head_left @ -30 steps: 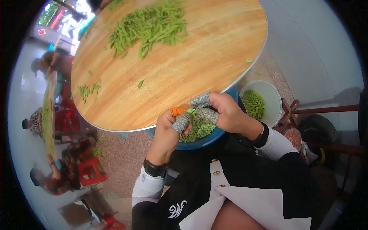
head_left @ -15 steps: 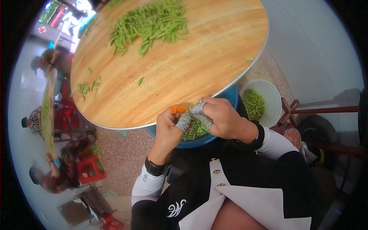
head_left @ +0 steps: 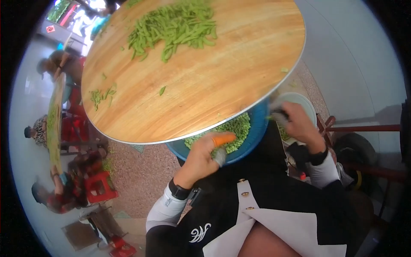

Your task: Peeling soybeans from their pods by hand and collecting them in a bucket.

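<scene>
A half-curled left hand (head_left: pixel 205 155) is hovering over shelled beans (head_left: pixel 240 130) in a basin (head_left: pixel 258 124) beneath the worktop's (head_left: pixel 192 98) near edge, a blurred, curled right hand (head_left: pixel 299 124) by a bucket (head_left: pixel 303 100), both holds unclear

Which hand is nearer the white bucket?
Right. The right hand overlaps the white bucket in this view; the left hand is well to its left, at the blue basin.
</scene>
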Demonstrator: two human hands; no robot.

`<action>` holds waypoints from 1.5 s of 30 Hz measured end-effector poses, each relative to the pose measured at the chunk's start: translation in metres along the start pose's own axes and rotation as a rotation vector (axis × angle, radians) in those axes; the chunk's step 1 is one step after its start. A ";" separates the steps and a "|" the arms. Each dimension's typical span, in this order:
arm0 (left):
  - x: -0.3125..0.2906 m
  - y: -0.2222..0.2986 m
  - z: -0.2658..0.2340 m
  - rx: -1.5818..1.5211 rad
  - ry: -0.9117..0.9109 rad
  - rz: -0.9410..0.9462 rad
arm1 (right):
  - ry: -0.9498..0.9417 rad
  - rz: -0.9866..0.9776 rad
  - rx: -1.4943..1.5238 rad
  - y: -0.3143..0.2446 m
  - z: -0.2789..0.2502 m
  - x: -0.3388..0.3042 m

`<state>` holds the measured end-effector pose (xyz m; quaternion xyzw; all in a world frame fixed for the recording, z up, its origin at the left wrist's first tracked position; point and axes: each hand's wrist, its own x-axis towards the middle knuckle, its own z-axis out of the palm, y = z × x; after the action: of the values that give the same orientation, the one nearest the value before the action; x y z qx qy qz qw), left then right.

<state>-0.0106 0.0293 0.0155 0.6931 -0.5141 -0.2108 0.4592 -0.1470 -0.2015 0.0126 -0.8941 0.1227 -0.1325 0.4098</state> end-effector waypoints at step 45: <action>0.213 -0.111 -0.117 0.817 0.171 -0.179 | 0.480 -0.076 0.263 0.033 0.026 0.105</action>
<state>0.2178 -0.1092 0.0169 0.8749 -0.4533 0.0291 0.1679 -0.0440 -0.2381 -0.0147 -0.7802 0.1643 -0.3708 0.4761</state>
